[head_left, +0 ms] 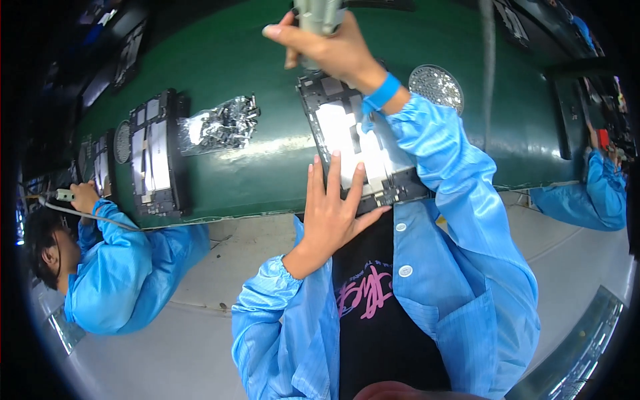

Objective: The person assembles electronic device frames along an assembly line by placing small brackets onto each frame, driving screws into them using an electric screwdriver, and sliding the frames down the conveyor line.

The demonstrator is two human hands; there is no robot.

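Note:
An opened flat electronic device [337, 127], with a black frame and bright silver-white panels, lies on the green bench in front of me. My left hand [333, 210] rests on its near left part with fingers spread flat. Over the device's far end, my right hand [340, 50] is wrapped round an upright pale grey electric screwdriver [319, 17]. The screwdriver's top runs out of the picture, and its tip is hidden by my hand. A blue band [382, 93] circles my right wrist.
Right of the device sits a round dish of small shiny parts [435, 88]. To the left lie a clear bag of small dark parts [221, 125] and a second opened device [155, 153]. A co-worker in blue [127, 267] holds a corded tool at far left; another sleeve [587, 197] shows at right.

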